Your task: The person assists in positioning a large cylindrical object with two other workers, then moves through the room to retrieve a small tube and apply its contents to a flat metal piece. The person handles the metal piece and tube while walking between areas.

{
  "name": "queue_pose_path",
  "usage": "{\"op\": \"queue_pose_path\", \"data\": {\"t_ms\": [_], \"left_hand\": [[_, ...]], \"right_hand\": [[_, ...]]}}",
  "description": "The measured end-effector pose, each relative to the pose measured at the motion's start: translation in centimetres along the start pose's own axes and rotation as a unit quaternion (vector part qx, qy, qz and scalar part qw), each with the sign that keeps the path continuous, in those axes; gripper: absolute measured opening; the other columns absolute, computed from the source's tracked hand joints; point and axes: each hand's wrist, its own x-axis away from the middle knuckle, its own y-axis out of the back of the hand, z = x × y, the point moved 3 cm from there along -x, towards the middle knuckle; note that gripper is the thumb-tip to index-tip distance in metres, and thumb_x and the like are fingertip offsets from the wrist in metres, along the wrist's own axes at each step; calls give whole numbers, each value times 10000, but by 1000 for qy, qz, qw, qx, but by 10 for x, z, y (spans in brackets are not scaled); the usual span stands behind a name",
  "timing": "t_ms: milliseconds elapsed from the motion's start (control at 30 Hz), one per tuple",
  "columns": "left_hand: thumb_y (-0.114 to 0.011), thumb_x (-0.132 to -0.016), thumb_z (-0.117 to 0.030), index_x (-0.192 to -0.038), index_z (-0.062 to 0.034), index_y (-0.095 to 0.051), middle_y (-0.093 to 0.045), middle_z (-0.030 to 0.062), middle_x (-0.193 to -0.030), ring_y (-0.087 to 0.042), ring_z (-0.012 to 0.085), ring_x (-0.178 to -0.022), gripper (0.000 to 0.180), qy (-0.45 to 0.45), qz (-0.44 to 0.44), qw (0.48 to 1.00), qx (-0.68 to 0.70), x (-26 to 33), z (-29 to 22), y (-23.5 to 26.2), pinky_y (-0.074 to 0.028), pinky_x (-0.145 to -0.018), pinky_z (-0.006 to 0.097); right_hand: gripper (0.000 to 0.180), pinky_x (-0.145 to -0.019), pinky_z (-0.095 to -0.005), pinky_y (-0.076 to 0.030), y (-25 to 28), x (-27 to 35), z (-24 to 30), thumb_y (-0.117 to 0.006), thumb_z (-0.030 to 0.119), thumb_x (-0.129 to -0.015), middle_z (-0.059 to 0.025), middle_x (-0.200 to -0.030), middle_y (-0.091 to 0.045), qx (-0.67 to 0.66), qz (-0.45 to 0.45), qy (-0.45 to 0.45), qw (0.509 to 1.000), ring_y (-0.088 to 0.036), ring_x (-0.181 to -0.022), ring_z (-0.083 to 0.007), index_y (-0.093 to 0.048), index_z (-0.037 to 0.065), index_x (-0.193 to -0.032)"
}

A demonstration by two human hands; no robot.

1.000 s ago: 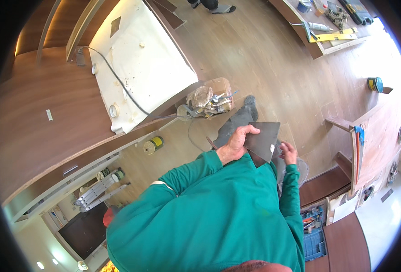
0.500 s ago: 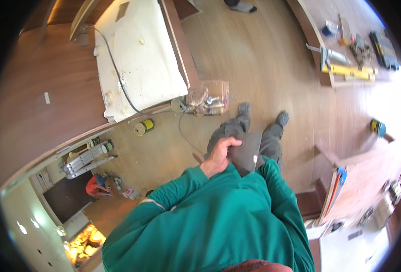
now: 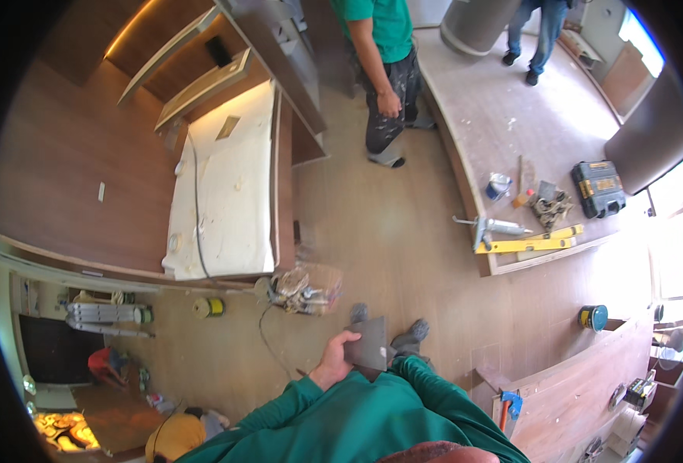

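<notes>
In front of my body, my left hand (image 3: 333,361) is closed on a thin, flat, dark grey sheet (image 3: 369,346) with a pale spot, its thumb lying on the face. What the sheet is made of I cannot tell. Close by the sheet's right edge ends my right sleeve (image 3: 422,374); the right hand is almost wholly hidden behind the sheet, so its fingers do not show. Beyond the sheet, on the wooden floor, a cardboard box (image 3: 324,292) holds bagged odds and ends.
A raised platform (image 3: 465,166) at the right bears a caulking gun (image 3: 495,227), a yellow spirit level (image 3: 522,245) and a black tool case (image 3: 598,189). One person in green (image 3: 387,69) stands beside it, another (image 3: 538,38) on it. Tins (image 3: 209,308) and a cable (image 3: 268,339) lie leftward.
My view has tilted up, bringing two people into fuller sight. The sheet remains in my left hand, held before me.
</notes>
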Motion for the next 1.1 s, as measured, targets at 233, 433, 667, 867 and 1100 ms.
{"op": "queue_pose_path", "data": {"t_ms": [233,433,667,867,1100], "left_hand": [[-594,-787,-162,-1032,20,-590,-637,124,-979,-607,264,-897,305,-57,30,998,23,-3,3,-19,-485,-844,401],[-558,-790,-156,-1070,12,-589,-648,137,-1004,-623,289,-917,328,-92,50,993,47,-2,-6,-33,-491,-871,428],[-535,-790,-159,-1022,-7,-610,-659,120,-1004,-628,284,-918,288,-122,57,990,31,-11,-5,-44,-496,-865,418],[-541,-795,-150,-1027,-13,-606,-653,108,-1000,-617,283,-940,277,-112,68,991,22,-11,-5,-61,-476,-892,415],[-543,-794,-149,-1007,-18,-617,-655,100,-996,-617,274,-938,261,-108,76,991,20,-19,-5,-66,-476,-889,409]], "right_hand": [[334,-791,-374,-523,27,-1,-25,-562,299,-893,-116,-1026,-685,35,35,30,998,-661,-924,-288,-651,109,-1152],[334,-811,-384,-521,51,-8,-40,-558,306,-891,-119,-1031,-685,90,40,110,989,-657,-941,-296,-656,112,-1145],[339,-906,-433,-476,85,19,-48,-533,337,-867,-137,-1064,-669,61,61,-26,996,-617,-1029,-344,-687,125,-1082],[336,-897,-441,-477,89,14,-48,-531,338,-867,-145,-1061,-668,53,51,-33,997,-619,-1024,-345,-687,118,-1067],[334,-886,-450,-479,93,10,-44,-529,339,-867,-153,-1058,-667,53,54,-35,997,-622,-1018,-346,-688,111,-1051]]}}
